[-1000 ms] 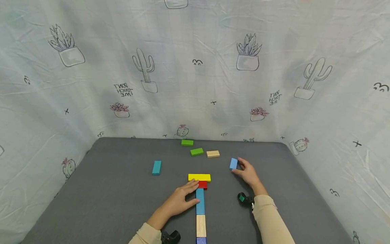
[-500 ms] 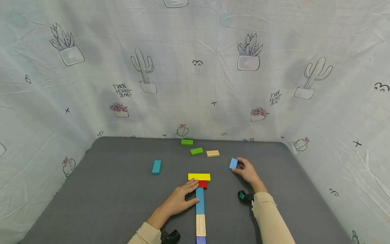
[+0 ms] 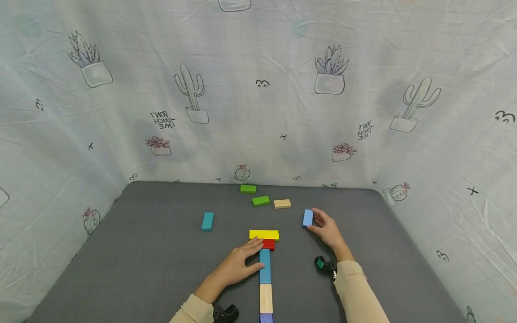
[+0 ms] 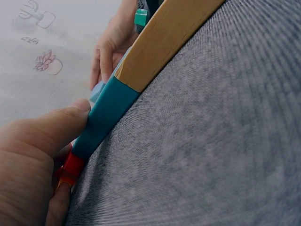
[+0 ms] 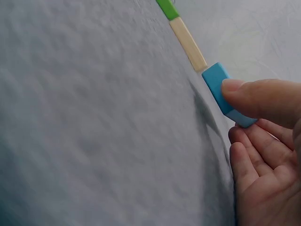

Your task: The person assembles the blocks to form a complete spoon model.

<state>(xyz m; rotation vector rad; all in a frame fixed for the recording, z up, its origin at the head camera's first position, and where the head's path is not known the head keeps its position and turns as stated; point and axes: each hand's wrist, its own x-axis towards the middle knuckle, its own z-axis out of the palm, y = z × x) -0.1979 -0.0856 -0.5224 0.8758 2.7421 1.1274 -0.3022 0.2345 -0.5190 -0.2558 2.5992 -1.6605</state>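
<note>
My right hand (image 3: pixel 329 232) pinches a light blue block (image 3: pixel 308 218) between thumb and fingers on the right side of the table; the right wrist view shows the thumb on its face. A row of blocks runs away from the near edge: a purple block (image 3: pixel 266 318), a plain wood block (image 3: pixel 265 298), a blue block (image 3: pixel 265 266) and a red block (image 3: pixel 268 244). Across the row's far end lies a yellow block (image 3: pixel 264 234). Alongside the row, my left hand (image 3: pixel 238 265) has its fingertips at the red block and its thumb against the blue one, fingers fairly straight.
Two green blocks (image 3: pixel 248 189) and another wood block (image 3: pixel 282 204) lie toward the back of the grey table (image 3: pixel 141 251). On the left sits a teal block (image 3: pixel 208 221). A patterned white curtain (image 3: pixel 258 112) encloses the back and sides.
My right hand has shifted slightly to the left with the light blue block. The left hand and the row of blocks have stayed where they were.
</note>
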